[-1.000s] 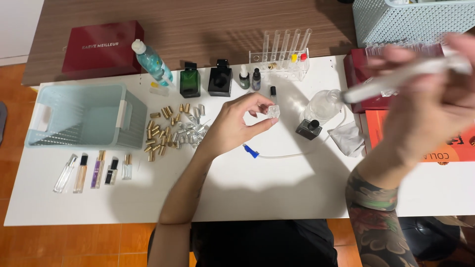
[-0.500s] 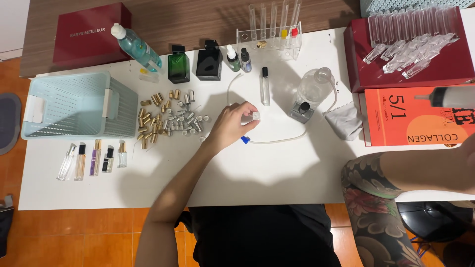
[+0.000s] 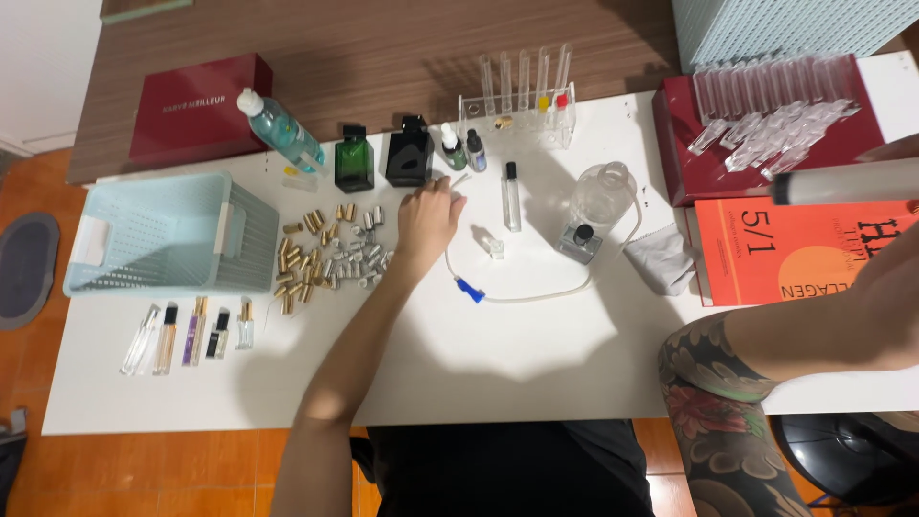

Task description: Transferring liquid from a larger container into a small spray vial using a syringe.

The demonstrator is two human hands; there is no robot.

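Left hand (image 3: 426, 218) now flat on the white table (image 3: 536, 364), loosely spread and empty, scattered caps (image 3: 330, 254) just to its left. Small clear vial (image 3: 493, 245) let go (standing free just to its right). Right hand (image 3: 900, 149) mostly out of frame beside a white syringe (image 3: 842, 182); grip impossible to tell.

It looked like a home perfume-decanting bench: a white table (image 3: 498, 354) held a test-tube rack (image 3: 522, 105), scent bottles (image 3: 381, 158) and, seemingly, sprayer caps (image 3: 330, 254).
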